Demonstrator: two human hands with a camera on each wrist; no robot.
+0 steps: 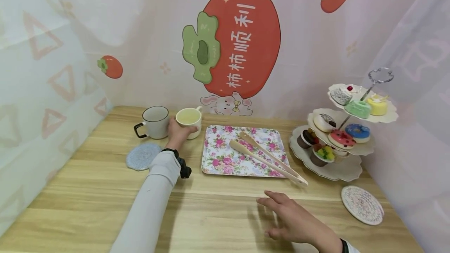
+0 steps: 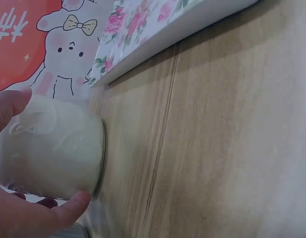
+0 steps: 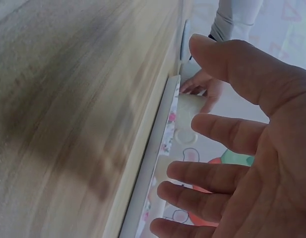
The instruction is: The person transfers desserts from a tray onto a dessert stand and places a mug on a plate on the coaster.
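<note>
My left hand [image 1: 179, 132] has its thumb and fingers around the cream cup [image 1: 190, 122] at the back of the table, left of the floral tray [image 1: 218, 155]. In the left wrist view the cup [image 2: 53, 148] is upright on the wood, thumb on one side and fingers on the other. A white mug [image 1: 156, 122] with a black handle stands just left of that hand. Over the front of the table, my right hand [image 1: 290, 218] holds nothing, its fingers spread, nearest to the ends of two wooden utensils [image 1: 260, 161] lying across the tray.
A three-tier stand [image 1: 334, 171] with toy cakes and donuts is at the right. A round patterned coaster [image 1: 362, 205] lies in front of it. A blue-grey round coaster [image 1: 142, 156] is in front of the white mug. Printed cloth hangs behind and at both sides.
</note>
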